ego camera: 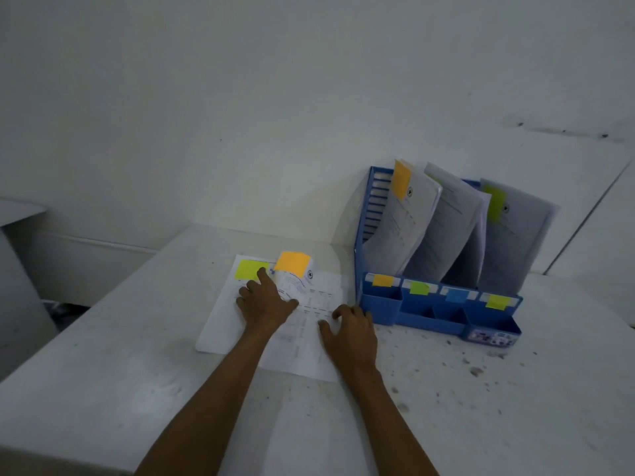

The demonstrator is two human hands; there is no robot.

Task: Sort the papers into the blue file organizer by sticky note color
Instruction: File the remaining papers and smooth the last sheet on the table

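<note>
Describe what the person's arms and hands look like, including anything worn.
The left forearm and right forearm are bare down to the picture's bottom edge: no sleeves show. The left hand and right hand are ungloved; no watch, bracelet or ring is visible, though dim light could hide a thin band.

I see a pale, scuffed table [103, 372] standing against a plain white wall [240, 97], its near right part strewn with small dark crumbs and specks [476, 371]. High on the wall to the right runs a short smear of dark marks [563, 131], and below it a thin dark seam [591, 207] slants down toward the tabletop. At far left I make out the corner of another grey surface [17, 211], with a low ledge [96, 242] along the foot of the wall.
</note>
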